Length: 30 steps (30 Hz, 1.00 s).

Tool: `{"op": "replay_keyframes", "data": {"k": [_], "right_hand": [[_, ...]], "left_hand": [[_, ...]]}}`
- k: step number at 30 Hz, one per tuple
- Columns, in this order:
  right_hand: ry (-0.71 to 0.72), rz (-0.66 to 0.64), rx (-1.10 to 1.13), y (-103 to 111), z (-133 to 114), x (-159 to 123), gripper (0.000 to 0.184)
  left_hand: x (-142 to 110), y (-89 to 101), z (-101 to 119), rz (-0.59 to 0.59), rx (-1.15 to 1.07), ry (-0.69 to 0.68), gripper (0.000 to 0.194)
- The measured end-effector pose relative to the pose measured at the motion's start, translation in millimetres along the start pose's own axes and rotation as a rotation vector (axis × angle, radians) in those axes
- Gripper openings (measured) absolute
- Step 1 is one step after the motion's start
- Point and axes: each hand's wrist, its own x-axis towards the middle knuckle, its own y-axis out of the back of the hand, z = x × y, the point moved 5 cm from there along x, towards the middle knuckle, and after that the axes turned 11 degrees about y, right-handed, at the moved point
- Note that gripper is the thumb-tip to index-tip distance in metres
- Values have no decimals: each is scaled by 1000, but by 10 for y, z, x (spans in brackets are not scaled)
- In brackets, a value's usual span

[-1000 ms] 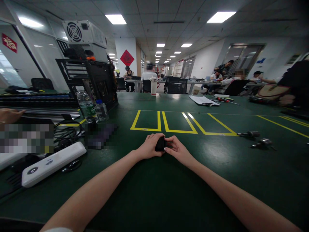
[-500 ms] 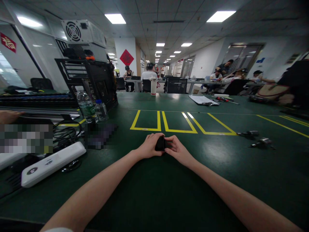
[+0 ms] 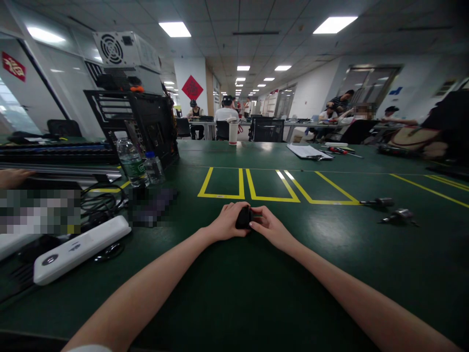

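A small black rounded object [image 3: 243, 218] is held between both hands, just above or on the green table [image 3: 234, 293]; its kind I cannot make out. My left hand [image 3: 227, 221] is wrapped around its left side, with the thumb along the near edge. My right hand [image 3: 269, 224] pinches its right side between thumb and fingertips. The fingers cover much of it. Yellow tape outlines [image 3: 220, 196] lie on the table just beyond my hands.
At left are a white power strip [image 3: 82, 249], cables, water bottles [image 3: 132, 164] and an open computer case [image 3: 146, 117]. Two metal-and-black tools [image 3: 399, 216] lie at right. Farther off are a clipboard [image 3: 308, 151] and a white cup [image 3: 233, 133]. Another person's hand [image 3: 14, 177] shows at far left.
My right fingers have shifted slightly on the black object, whose right part now looks rounder and turned. My left hand stays nearly in place.
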Motion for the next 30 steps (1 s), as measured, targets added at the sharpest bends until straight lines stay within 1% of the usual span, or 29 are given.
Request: {"op": "replay_keyframes", "data": {"k": [5, 8, 11, 13, 17, 23, 27, 30], "right_hand": [[21, 24, 47, 1, 6, -2, 24], [24, 41, 25, 15, 41, 25, 21], [24, 63, -33, 44, 61, 52, 26], [0, 49, -49, 50, 63, 53, 30], [-10, 4, -15, 24, -1, 20, 31], [7, 14, 17, 1, -78, 0, 21], [-19, 33, -30, 30, -69, 17, 29], [-34, 10, -30, 25, -69, 12, 32]], "left_hand": [[12, -11, -11, 12, 0, -16, 60], [31, -24, -32, 25, -6, -18, 62], [50, -31, -49, 23, -6, 10, 64], [53, -35, -47, 3, -11, 21, 62], [47, -28, -40, 7, -14, 17, 61], [53, -42, -63, 15, -20, 16, 60], [57, -36, -55, -6, -31, 26, 61], [50, -24, -48, -12, -27, 35, 60]]}}
